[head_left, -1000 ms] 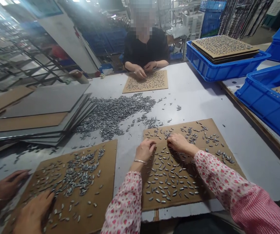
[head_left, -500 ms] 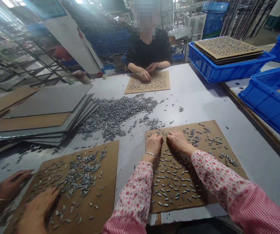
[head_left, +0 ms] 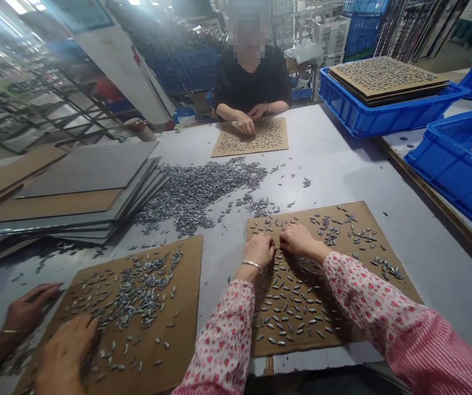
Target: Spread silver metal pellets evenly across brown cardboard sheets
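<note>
Small silvery spindle-shaped metal pieces (head_left: 297,300) lie spaced out over a brown cardboard sheet (head_left: 322,343) in front of me. My left hand (head_left: 259,251), with a bangle at the wrist, rests on the upper left part of the sheet. Its fingers are curled together, and whatever they pinch is hidden. Close beside it, my right hand (head_left: 297,240) is also closed, fingertips down at the cardboard. I cannot make out a piece in it. Looser clusters of pieces (head_left: 330,230) lie to the right of my right hand.
A big heap of metal pieces (head_left: 203,189) lies mid-table. Stacked sheets (head_left: 83,170) stand left. A co-worker's hands (head_left: 69,351) work over another cardboard sheet (head_left: 178,329); a person (head_left: 252,82) sits opposite. Blue crates (head_left: 392,118) stand right, one holding filled sheets.
My left hand has come slightly down the sheet, toward me. My right hand has shifted a little the same way. Both stay closed and close together. The view has moved slightly.
</note>
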`<state>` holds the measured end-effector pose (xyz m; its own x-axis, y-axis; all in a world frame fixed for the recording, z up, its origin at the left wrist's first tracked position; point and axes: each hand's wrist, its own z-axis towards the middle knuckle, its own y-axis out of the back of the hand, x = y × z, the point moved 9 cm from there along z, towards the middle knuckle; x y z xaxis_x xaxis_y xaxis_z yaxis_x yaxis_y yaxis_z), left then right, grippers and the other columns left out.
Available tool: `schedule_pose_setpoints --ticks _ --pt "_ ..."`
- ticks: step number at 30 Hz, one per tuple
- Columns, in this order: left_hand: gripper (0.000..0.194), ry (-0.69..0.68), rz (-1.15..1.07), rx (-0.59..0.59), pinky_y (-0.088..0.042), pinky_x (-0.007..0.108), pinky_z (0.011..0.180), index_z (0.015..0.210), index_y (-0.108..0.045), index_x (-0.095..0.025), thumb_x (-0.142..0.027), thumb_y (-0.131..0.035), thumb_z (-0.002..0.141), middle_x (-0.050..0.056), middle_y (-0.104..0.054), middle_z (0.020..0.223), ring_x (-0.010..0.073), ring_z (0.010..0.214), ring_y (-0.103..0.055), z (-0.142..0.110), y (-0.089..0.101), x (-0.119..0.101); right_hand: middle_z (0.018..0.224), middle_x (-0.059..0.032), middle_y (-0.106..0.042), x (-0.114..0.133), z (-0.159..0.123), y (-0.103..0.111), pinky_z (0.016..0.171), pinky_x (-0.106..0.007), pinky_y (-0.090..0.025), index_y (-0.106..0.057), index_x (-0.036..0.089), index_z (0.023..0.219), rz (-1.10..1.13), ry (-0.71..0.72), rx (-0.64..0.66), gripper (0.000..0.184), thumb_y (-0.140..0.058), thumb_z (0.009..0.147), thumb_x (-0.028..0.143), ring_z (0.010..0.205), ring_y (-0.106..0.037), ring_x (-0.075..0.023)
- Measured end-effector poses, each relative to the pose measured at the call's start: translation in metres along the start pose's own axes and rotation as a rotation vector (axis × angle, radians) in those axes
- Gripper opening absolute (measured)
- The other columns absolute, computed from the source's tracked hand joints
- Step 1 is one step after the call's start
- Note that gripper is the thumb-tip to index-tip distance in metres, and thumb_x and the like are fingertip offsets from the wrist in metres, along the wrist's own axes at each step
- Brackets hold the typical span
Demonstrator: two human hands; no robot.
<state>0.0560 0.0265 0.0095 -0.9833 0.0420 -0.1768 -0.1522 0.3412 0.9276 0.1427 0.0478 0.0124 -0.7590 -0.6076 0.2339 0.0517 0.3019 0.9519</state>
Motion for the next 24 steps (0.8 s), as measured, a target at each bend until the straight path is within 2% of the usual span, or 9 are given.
schedule_pose_setpoints --ticks 6,10,14,18,22,24 --pt "0.019 -0.034 -0.074 -0.020 -0.045 0.029 0.079 0.087 -0.069 -0.024 -0.032 -0.052 0.085 0.006 -0.064 0.096 0.0195 0.094 -0.058 0.007 -0.005 0.009 0.096 -0.0089 -0.070 -0.016 0.010 0.000 0.077 -0.026 -0.042 -0.072 0.021 0.095 0.075 -0.086 -0.044 0.025 -0.050 0.087 0.030 0.093 -0.061 -0.0204" --pt "0.021 0.015 -0.149 -0.181 -0.044 0.027 0.077 0.093 -0.068 -0.024 -0.031 -0.049 0.087 0.005 -0.063 0.097 0.0172 0.092 -0.058 0.014 0.007 0.034 0.102 -0.0077 -0.067 -0.023 0.030 0.002 0.081 -0.027 -0.041 -0.069 0.022 0.100 0.121 -0.156 -0.137 0.025 -0.048 0.090 0.031 0.098 -0.056 -0.0195" --pt "0.018 0.101 -0.197 -0.282 -0.043 0.026 0.073 0.092 -0.068 -0.025 -0.030 -0.052 0.085 0.003 -0.064 0.094 0.0161 0.085 -0.058 0.017 0.020 0.057 0.102 -0.0086 -0.066 -0.011 0.044 0.004 0.082 -0.027 -0.040 -0.070 0.022 0.098 0.107 -0.120 -0.170 0.024 -0.050 0.090 0.032 0.100 -0.055 -0.0204" --pt "0.017 0.131 -0.237 -0.269 -0.043 0.025 0.073 0.092 -0.069 -0.025 -0.029 -0.054 0.084 0.002 -0.064 0.091 0.0152 0.084 -0.059 0.015 0.021 0.065 0.103 -0.0091 -0.066 0.002 0.039 0.009 0.082 -0.028 -0.040 -0.070 0.020 0.095 0.060 -0.054 -0.148 0.022 -0.049 0.090 0.026 0.100 -0.055 -0.0210" --pt "0.018 0.073 -0.230 -0.199 -0.044 0.025 0.075 0.094 -0.070 -0.025 -0.028 -0.054 0.085 0.003 -0.064 0.091 0.0149 0.085 -0.059 0.013 0.016 0.059 0.100 -0.0073 -0.067 0.010 0.027 0.008 0.080 -0.027 -0.040 -0.071 0.021 0.094 0.065 0.066 -0.042 0.019 -0.054 0.087 0.025 0.096 -0.056 -0.0201" --pt "0.018 0.036 -0.212 -0.168 -0.044 0.025 0.076 0.095 -0.070 -0.025 -0.028 -0.055 0.084 0.003 -0.063 0.093 0.0150 0.087 -0.059 0.011 0.014 0.053 0.099 -0.0069 -0.067 0.006 0.023 0.008 0.080 -0.027 -0.040 -0.072 0.022 0.094 0.095 0.077 -0.015 0.018 -0.056 0.086 0.027 0.096 -0.057 -0.0199"
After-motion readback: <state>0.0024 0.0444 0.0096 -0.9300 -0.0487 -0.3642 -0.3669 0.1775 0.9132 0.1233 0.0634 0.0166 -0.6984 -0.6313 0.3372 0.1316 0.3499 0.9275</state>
